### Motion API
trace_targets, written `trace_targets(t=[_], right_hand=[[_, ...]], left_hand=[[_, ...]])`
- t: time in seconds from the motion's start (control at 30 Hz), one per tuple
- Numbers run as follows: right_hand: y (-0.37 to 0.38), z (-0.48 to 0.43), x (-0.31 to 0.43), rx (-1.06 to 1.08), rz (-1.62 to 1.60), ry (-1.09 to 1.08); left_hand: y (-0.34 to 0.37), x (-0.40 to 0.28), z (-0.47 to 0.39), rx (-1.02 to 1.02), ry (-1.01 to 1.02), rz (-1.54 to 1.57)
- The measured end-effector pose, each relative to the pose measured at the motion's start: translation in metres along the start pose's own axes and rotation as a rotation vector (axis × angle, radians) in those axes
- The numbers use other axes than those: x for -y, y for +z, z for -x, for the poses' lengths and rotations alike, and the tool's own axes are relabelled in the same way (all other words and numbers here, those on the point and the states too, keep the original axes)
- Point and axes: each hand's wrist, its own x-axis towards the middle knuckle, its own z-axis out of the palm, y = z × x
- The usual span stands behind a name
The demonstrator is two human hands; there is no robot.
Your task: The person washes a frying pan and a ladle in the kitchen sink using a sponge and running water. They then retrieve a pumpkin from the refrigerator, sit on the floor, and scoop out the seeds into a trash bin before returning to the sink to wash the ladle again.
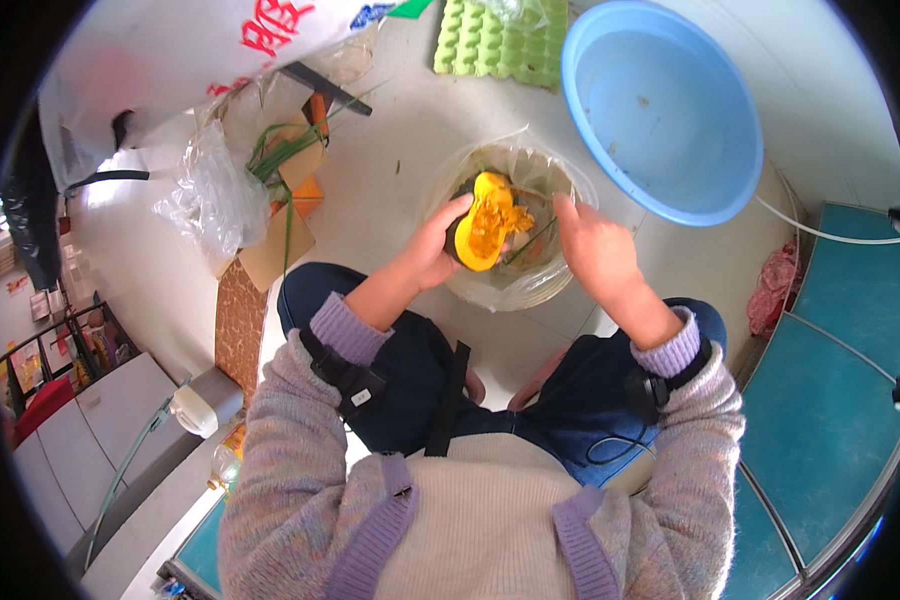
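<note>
In my left hand (436, 244) is a halved pumpkin (482, 229) with dark green rind, its yellow cut face turned up. Loose orange pulp and fibres (521, 219) bulge from the cavity on its right side. My right hand (596, 244) is closed, and a thin utensil (534, 194) seems to run from its fingertips towards the pumpkin; its working end is hard to make out. Both hands are over a round bin (544, 294) lined with a clear plastic bag, which stands on the floor before my knees. Scraps and a green strand lie inside the bin.
A large blue basin (664, 120) stands at the upper right, beside a green egg tray (499, 45). To the left are a clear plastic bag (217, 199), green leaves (281, 156) and cardboard (277, 251). A pink bag (774, 289) lies by the teal panels (832, 375).
</note>
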Motion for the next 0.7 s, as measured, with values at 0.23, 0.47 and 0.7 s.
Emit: trace_targets(t=[0.23, 0.47, 0.7], right_hand=[[0.031, -0.01, 0.021, 0.004, 0.098, 0.074], [0.036, -0.007, 0.033, 0.069, -0.054, 0.107], [0.037, -0.012, 0.013, 0.076, -0.078, -0.105]], left_hand=[[-0.002, 0.006, -0.009, -0.04, 0.051, -0.058], [0.006, 0.021, -0.012, -0.263, 0.285, -0.135], [-0.011, -0.004, 0.0, -0.062, 0.158, -0.344]])
